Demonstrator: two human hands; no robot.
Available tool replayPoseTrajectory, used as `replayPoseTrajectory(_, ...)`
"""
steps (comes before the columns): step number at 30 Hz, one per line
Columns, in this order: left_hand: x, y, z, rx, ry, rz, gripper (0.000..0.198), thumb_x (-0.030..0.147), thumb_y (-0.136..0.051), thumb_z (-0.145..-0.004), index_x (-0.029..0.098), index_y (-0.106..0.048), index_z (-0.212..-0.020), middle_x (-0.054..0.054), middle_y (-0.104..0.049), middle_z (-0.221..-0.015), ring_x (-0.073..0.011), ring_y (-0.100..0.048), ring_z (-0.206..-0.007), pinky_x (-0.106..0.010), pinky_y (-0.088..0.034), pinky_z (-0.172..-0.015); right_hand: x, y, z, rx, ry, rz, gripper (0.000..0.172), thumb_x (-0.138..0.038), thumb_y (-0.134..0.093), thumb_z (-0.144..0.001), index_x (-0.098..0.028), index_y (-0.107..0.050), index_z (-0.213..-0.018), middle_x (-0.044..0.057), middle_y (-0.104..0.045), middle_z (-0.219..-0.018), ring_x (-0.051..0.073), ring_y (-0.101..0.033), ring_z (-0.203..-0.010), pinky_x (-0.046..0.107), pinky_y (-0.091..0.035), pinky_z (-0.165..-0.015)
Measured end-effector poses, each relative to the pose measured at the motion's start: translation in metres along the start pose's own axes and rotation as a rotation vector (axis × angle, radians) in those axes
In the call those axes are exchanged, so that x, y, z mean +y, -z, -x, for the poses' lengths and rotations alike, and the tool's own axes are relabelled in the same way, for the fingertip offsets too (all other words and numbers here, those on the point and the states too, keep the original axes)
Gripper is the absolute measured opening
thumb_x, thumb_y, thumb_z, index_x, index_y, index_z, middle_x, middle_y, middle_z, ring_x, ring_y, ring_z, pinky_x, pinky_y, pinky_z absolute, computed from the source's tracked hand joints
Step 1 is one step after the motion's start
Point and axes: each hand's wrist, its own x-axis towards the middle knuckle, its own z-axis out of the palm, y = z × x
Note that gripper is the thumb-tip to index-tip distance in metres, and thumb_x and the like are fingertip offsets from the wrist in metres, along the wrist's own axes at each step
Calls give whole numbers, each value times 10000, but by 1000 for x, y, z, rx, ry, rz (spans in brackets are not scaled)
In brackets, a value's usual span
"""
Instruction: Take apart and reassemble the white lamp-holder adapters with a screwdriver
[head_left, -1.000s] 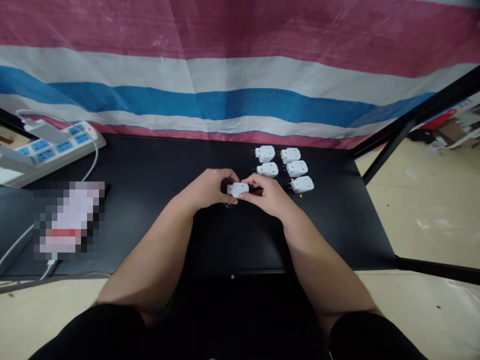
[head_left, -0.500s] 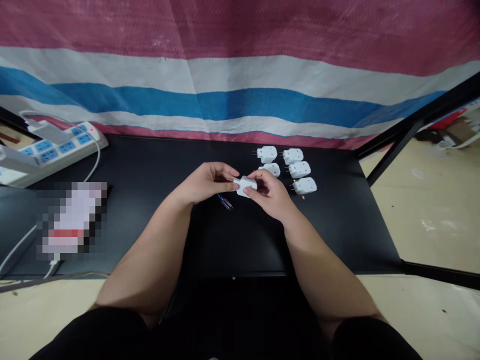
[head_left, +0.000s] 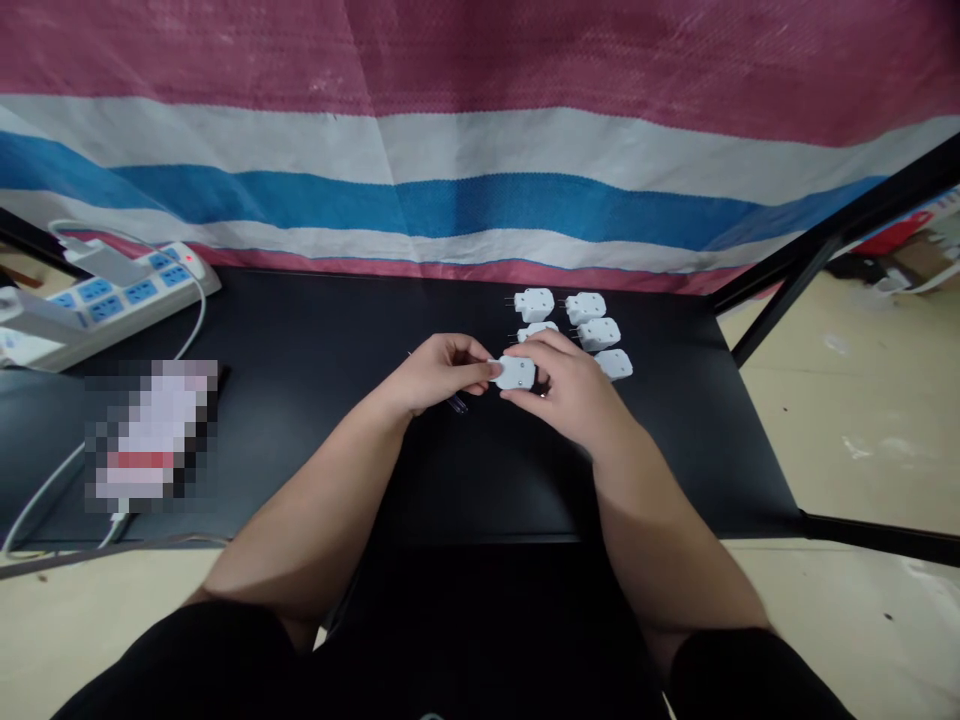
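Between my hands is a white plug [head_left: 516, 374], its face with small round screw holes turned up. My left hand [head_left: 444, 374] is closed on its left end, thumb on top. Thumb and fingers of my right hand [head_left: 564, 385] grip the right end from both sides. Under my left hand pokes out a dark, slim, shiny thing [head_left: 457, 404], mostly hidden; its kind I cannot make out. Beyond my right hand, several similar white plugs [head_left: 598, 333] lie in two columns with their thin pins pointing left. My right hand partly covers the nearest ones.
On the left of the black table [head_left: 300, 320] lie a white power strip [head_left: 142, 300] with blue sockets and a blurred-out phone [head_left: 154, 430] on a white cable. A striped sheet [head_left: 480, 200] hangs behind. A black frame bar [head_left: 840, 220] slants at the right.
Both hands have shifted slightly right with the plug. My right hand has moved from over the plug to its right end, and more of the screw-hole face shows.
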Motion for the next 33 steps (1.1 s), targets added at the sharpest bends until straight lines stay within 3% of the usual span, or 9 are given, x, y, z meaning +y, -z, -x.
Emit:
replayPoseTrajectory(4, -1, -4, -4, 77, -43, 15, 388, 391, -966, -818, 162, -781, -1070, -48, -765, -884, -120, -702, -702, -232, -590, -607, 11, 28, 5, -4, -4, 147, 414, -281, -874, -918, -274, -786, -1322, 104, -732, -1282, 317, -749, -974, 506, -651, -865)
replayPoseTrajectory(9, 13, 12, 8, 221, -156, -114, 315, 347, -887, -877, 175, -752, -1105, 12, -642, -761, -94, -570, -601, -228, -473, -552, 30, 45, 16, 38, 51, 297, 384, -301, -781, -982, -245, -762, -1361, 143, -741, -1294, 392, -717, -1160, 594, -601, -1039)
replayPoseTrajectory(13, 14, 21, 53, 222, -225, -307, 313, 385, -857, -901, 198, -755, -1130, 27, -587, -734, -115, -532, -613, -262, -446, -591, 38, 36, 19, -47, 56, 385, 373, -281, -771, -978, -267, -777, -1351, 137, -766, -1249, 416, -687, -1187, 649, -569, -1072)
replayPoseTrajectory(17, -8, 33, 119, 256, -186, -504, 282, 404, -843, -887, 239, -776, -1106, 41, -521, -732, -123, -501, -621, -271, -417, -596, 43, 26, 17, -68, 32, 422, 367, -257, -771, -978, -279, -774, -1344, 125, -788, -1229, 414, -689, -1202, 666, -576, -1063)
replayPoseTrajectory(19, -23, 44, 152, 409, -163, -556, 230, 399, -824, -873, 281, -770, -1062, 40, -517, -737, -143, -506, -650, -291, -427, -624, 43, 25, 16, -68, 35, 412, 364, -240, -760, -978, -279, -773, -1340, 125, -788, -1266, 413, -694, -1215, 676, -576, -1074)
replayPoseTrajectory(23, -55, 82, 216, 1035, -171, -795, 207, 374, -789, -773, 376, -671, -943, 31, -512, -807, -227, -502, -755, -355, -431, -703, 41, 24, 20, -36, 40, 399, 385, -207, -740, -962, -250, -754, -1345, 142, -753, -1353, 425, -695, -1254, 691, -570, -1105)
replayPoseTrajectory(26, -78, 123, 259, 1355, -132, -1022, 449, 385, -813, -653, 435, -584, -1036, 8, -519, -928, -362, -532, -1016, -598, -495, -931, 35, 20, 29, 86, 59, 365, 394, -243, -744, -957, -238, -712, -1350, 160, -714, -1369, 425, -688, -1279, 679, -566, -1127)
replayPoseTrajectory(29, -96, 156, 288, 1378, 21, -1156, 693, 501, -782, -701, 587, -470, -1313, -1, -503, -1063, -470, -454, -1343, -765, -368, -1133, 27, 11, 46, 222, 90, 284, 285, -233, -675, -998, -259, -691, -1281, 147, -715, -1266, 389, -709, -1220, 616, -594, -1088)
replayPoseTrajectory(33, -107, 176, 300, 1259, 207, -1083, 641, 591, -740, -787, 649, -427, -1345, 19, -456, -1014, -393, -574, -1195, -612, -490, -1073, 14, -6, 78, 209, 161, 180, 204, -205, -622, -1044, -291, -667, -1224, 122, -726, -1183, 333, -736, -1145, 508, -620, -1040)
